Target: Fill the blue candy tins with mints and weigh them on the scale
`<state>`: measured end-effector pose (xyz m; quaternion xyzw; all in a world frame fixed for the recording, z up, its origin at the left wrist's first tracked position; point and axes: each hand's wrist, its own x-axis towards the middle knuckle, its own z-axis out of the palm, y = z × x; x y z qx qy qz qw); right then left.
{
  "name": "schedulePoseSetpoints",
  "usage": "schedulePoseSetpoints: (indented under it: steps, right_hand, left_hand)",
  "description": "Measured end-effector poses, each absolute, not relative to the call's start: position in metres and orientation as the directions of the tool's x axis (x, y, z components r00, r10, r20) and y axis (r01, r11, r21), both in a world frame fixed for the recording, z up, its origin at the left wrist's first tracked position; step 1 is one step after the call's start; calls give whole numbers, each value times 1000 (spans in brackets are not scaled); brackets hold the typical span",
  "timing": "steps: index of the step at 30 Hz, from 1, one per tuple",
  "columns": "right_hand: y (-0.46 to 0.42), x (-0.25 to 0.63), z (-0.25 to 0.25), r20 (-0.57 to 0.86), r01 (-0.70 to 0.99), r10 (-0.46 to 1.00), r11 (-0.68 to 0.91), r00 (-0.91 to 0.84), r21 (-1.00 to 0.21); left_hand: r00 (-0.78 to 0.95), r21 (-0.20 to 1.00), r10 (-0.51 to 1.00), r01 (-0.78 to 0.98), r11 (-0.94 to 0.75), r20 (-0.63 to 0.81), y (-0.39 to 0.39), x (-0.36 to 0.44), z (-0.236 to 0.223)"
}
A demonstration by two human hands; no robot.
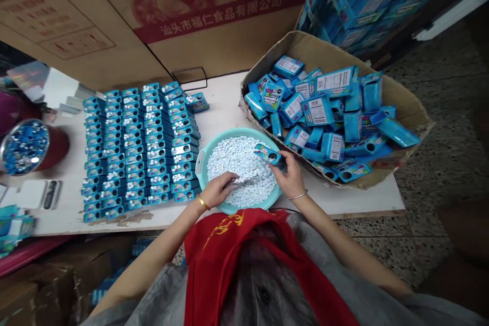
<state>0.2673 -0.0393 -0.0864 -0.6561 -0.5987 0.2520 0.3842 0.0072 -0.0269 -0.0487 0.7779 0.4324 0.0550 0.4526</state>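
A teal basin full of small white tablets sits on the white table in front of me. My right hand is closed on a small blue box, held tilted over the basin's right side. My left hand rests in the tablets at the near edge of the basin, its fingers pinched together on something I cannot make out. To the left, several rows of filled blue boxes lie side by side on the table.
A torn cardboard carton heaped with empty blue boxes stands at the right. A red tin with blue pieces sits far left. Big cardboard cartons stand behind the table. The table's front edge meets a speckled floor.
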Motion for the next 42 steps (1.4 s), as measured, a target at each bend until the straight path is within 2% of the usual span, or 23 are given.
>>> schedulePoseSetpoints:
  steps: [2, 5, 8, 11, 13, 15, 17, 21, 24, 27, 31, 33, 35, 37, 38, 42]
  right_hand:
    - [-39, 265, -86, 141, 608, 983, 41, 118, -793]
    - [-40, 258, -85, 163, 620, 985, 97, 49, -778]
    - [-41, 250, -81, 187, 614, 982, 154, -10, -774]
    - [-43, 243, -79, 204, 609, 978, 188, -43, -771]
    - [-44, 238, -80, 210, 603, 976, 199, -54, -773]
    - [-45, 235, -81, 215, 591, 975, 209, -61, -780]
    - [-45, 232, -83, 217, 573, 974, 211, -60, -792]
    - [-42, 228, -84, 197, 506, 979, 197, -55, -839]
    - [-40, 223, -79, 207, 446, 976, 216, -71, -868]
    - [-38, 217, -69, 188, 411, 978, 208, -89, -888]
    - [-14, 223, -54, 152, 339, 970, 209, -187, -917]
    - [16, 232, -50, 166, 304, 966, 222, -200, -926]
    - [59, 239, -50, 162, 339, 983, 181, -84, -923]
    - [108, 241, -55, 128, 482, 990, 84, 61, -872]
    - [131, 239, -60, 103, 553, 992, 44, 76, -832]
    - [190, 227, -84, -104, 682, 994, -57, -27, -729]
  left_hand:
    - [641, 783, 729, 572, -246, -239, -17, 0, -24]
    - [668, 710, 709, 611, -348, -227, -1, 2, 13]
    - [661, 531, 679, 719, -449, -321, 12, 20, 43]
    - [594, 262, 649, 799, -540, -475, 17, 46, 67]
    - [548, 107, 647, 800, -591, -530, 15, 62, 82]
    - [530, 20, 640, 779, -627, -556, 12, 72, 97]
    - [524, -11, 624, 761, -649, -579, 11, 72, 109]
    - [498, -12, 660, 794, -608, -562, 25, 49, 115]
    - [551, 192, 675, 824, -533, -490, 40, 31, 94]
    - [648, 423, 668, 755, -501, -365, 48, 24, 59]
    - [705, 512, 624, 693, -508, -336, 59, 22, 31]
    - [691, 525, 670, 690, -498, -273, 73, 14, 27]
    - [629, 515, 759, 713, -476, -169, 97, 0, 24]
    - [528, 476, 846, 763, -437, -70, 127, -18, 14]
    - [474, 446, 879, 797, -408, -43, 143, -27, 7]
    - [304, 247, 941, 933, -263, -146, 201, -61, -36]
